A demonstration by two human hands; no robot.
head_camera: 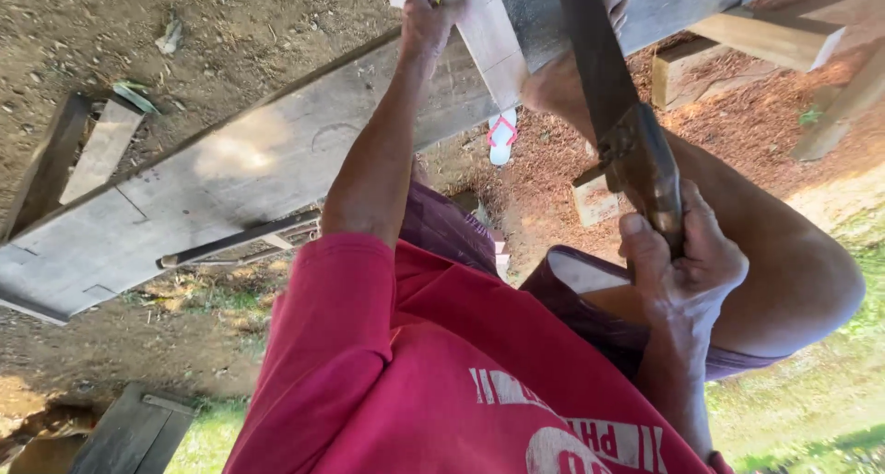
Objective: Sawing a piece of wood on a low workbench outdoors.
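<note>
My right hand (680,257) grips the dark wooden handle of a hand saw (608,96), whose blade runs up and away to the top of the view. My left hand (426,17) presses on a pale wooden plank (493,41) that lies across a long grey board (249,170). My bare foot (562,82) rests on the grey board beside the saw blade, with my bent knee at the right. The saw's tip and the cut itself are out of view.
A dark metal bar (235,241) lies on the grey board near its front edge. Offcut wood blocks (595,197) and beams (765,36) sit on reddish sawdust at the right. A sandal (501,135) lies under the board. Planks (129,432) lie at bottom left.
</note>
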